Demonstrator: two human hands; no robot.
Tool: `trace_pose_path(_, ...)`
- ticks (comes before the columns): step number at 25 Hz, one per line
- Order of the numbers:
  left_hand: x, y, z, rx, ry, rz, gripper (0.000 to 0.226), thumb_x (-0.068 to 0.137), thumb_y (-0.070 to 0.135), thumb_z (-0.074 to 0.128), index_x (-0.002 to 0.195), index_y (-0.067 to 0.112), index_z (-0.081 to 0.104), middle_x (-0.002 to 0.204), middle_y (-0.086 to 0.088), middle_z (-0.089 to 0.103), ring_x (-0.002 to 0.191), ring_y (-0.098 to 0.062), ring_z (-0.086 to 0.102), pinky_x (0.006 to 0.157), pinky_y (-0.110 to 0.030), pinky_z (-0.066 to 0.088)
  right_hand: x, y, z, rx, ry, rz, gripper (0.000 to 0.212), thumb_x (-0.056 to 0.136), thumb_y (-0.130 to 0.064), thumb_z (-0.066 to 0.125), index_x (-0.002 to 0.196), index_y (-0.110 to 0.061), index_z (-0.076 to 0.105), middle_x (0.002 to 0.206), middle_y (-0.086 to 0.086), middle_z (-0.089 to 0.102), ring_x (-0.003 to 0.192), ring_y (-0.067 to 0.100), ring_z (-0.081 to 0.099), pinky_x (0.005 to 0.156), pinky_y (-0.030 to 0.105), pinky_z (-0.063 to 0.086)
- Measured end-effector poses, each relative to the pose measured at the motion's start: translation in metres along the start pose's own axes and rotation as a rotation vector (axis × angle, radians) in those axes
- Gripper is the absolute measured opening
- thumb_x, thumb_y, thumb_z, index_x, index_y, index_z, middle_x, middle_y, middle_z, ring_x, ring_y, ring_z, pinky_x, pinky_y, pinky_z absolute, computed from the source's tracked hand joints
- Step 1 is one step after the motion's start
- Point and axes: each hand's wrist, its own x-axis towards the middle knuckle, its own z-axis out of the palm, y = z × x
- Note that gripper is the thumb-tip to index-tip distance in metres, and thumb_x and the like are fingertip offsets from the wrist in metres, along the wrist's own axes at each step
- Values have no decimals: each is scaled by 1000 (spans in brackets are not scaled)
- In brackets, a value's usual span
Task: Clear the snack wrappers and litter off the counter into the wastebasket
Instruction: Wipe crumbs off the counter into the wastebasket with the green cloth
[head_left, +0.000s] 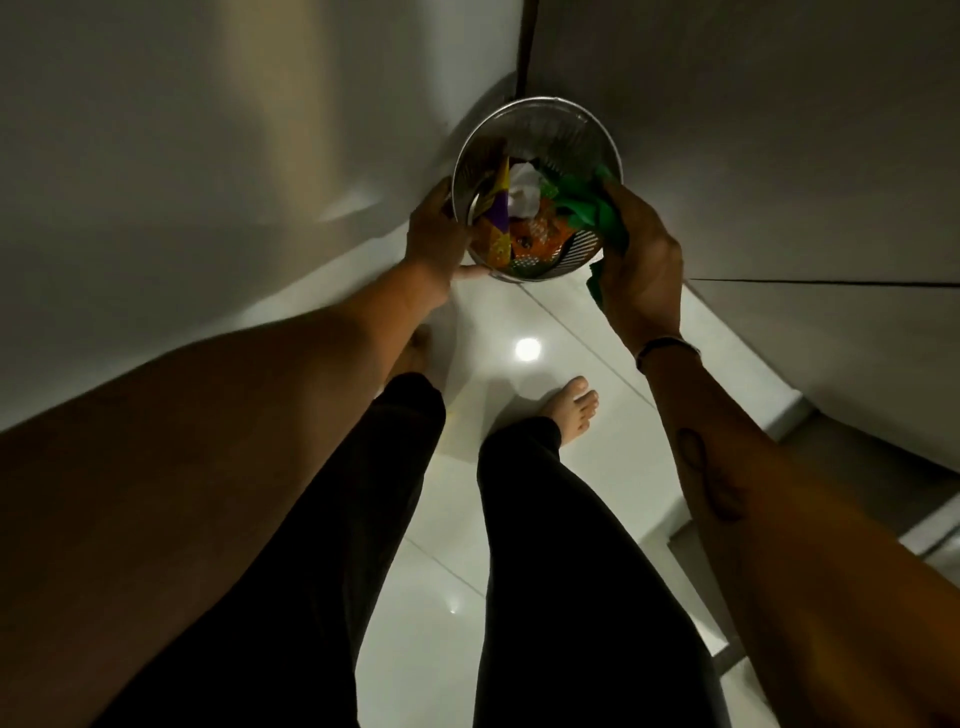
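Standing in the corner on the tiled floor (519, 441), the wastebasket (540, 111) is steadied by the left hand (434, 244), whose fingers wrap its near rim so it should not tip. Right hand (641, 260) clenches a green wrapper (597, 210) over the rim, probably to push it down. Beyond those fingers lie 2 more wrappers, purple (498, 213) and orange (530, 236).
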Motion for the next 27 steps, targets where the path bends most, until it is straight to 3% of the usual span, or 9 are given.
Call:
trace_pose_path(2, -24, 11, -2, 160, 59, 51, 54, 103, 20, 61, 154, 25, 44, 156, -8, 53, 138, -32, 55, 105, -55, 56, -8, -18, -18, -16, 12, 31, 68, 92, 7, 67, 155, -12, 49, 150, 12, 60, 138, 30, 59, 116, 43, 52)
trace_pose_path(4, -60, 19, -4, 564, 60, 165, 71, 105, 32, 58, 165, 22, 21, 170, -12, 32, 151, -35, 40, 121, -49, 41, -22, -44, -39, -57, 23, 38, 69, 92, 7, 67, 156, -13, 48, 150, 12, 59, 136, 32, 60, 116, 44, 52)
trace_pose_path(8, -164, 75, 2, 1086, -34, 661, 77, 107, 46, 46, 167, 17, 8, 176, -14, 9, 162, -35, 9, 126, -45, 17, -64, -122, -108, -103, -6, 62, 77, 91, 7, 69, 159, -17, 42, 156, 12, 54, 137, 35, 59, 114, 48, 53)
trace_pose_path(11, -243, 141, 6, 1318, 32, 872, 76, 106, 53, 33, 167, 13, 8, 176, -15, 7, 163, -33, 5, 131, -48, 14, -98, -187, -163, -157, 27, 29, 76, 92, 6, 69, 159, -17, 42, 157, 12, 52, 135, 35, 60, 111, 47, 55)
trace_pose_path(19, -404, 273, 37, 1364, 53, 1268, 78, 108, 45, 37, 167, 9, 2, 177, -10, 0, 164, -26, -1, 132, -51, 16, -173, -320, -320, 7, 399, -78, 85, 84, 17, 58, 159, -20, 43, 166, -1, 44, 159, 21, 34, 129, 41, 35)
trace_pose_path(23, -439, 343, 91, 1354, 5, 1463, 81, 108, 49, 37, 166, 9, -1, 177, -10, -5, 164, -25, -4, 133, -51, 13, -179, -335, -412, 20, 589, -113, 82, 82, 14, 55, 157, -20, 45, 163, 0, 48, 154, 19, 44, 126, 43, 39)
trace_pose_path(26, -454, 391, 148, 1387, 20, 1491, 80, 107, 55, 29, 167, 10, -2, 177, -10, -6, 164, -25, -5, 133, -48, 7, -159, -319, -493, -18, 747, -91, 65, 88, -5, 51, 153, -12, 51, 158, 6, 54, 149, 24, 51, 123, 43, 42)
trace_pose_path(27, -456, 401, 166, 1407, 36, 1495, 80, 107, 56, 27, 167, 10, -1, 177, -10, -6, 164, -25, -5, 133, -49, 8, -152, -310, -518, -24, 782, -60, 66, 87, -2, 53, 152, -10, 53, 157, 7, 55, 148, 26, 52, 122, 44, 43)
